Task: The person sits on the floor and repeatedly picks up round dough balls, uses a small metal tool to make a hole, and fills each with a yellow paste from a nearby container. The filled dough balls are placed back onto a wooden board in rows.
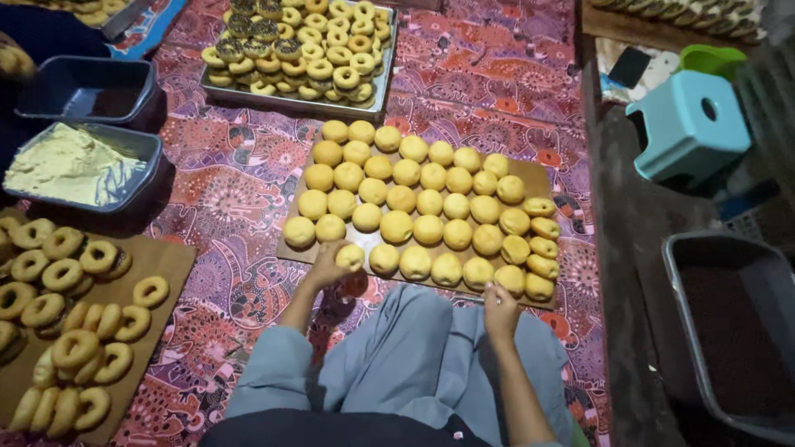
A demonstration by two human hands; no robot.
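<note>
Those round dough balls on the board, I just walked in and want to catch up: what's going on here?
A person sits on a patterned mat facing a board covered with rows of round yellow dough balls. The left hand holds one dough ball at the board's near edge; the right hand rests near the front row, fingers curled, seemingly empty. Ring-shaped doughnuts lie on another board at the left, and a metal tray of topped doughnuts sits beyond.

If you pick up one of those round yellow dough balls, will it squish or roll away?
The dough ball in the left hand looks soft and puffy, so it would probably dent under a firm squeeze. The balls sit slightly flattened on the brown board, so they likely stay put instead of rolling. It seems light.
</note>
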